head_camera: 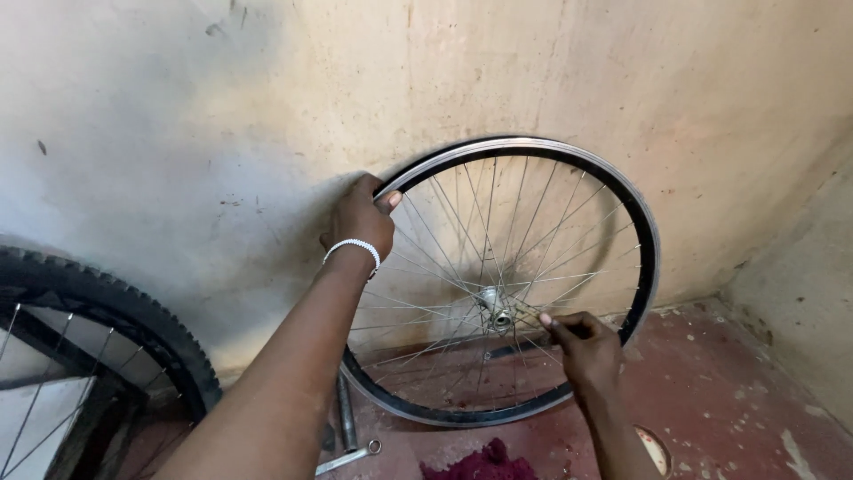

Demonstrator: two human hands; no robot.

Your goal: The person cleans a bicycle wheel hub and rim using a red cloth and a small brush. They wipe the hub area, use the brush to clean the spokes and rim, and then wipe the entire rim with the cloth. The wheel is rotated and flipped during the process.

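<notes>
A bare bicycle wheel (641,233) with a black and silver rim, thin spokes and a silver hub (496,308) stands upright against a stained wall. My left hand (359,217), wearing a white bead bracelet, grips the rim at its upper left. My right hand (585,345) is lower, just right of the hub, with its fingers pinched on the spokes there. No tyre is on this rim.
A second wheel with a knobby black tyre (133,311) stands at the lower left. A metal wrench (348,457) and a metal rod (346,411) lie on the red floor below the rim. A dark red cloth (484,464) lies at the bottom edge. A side wall closes the right.
</notes>
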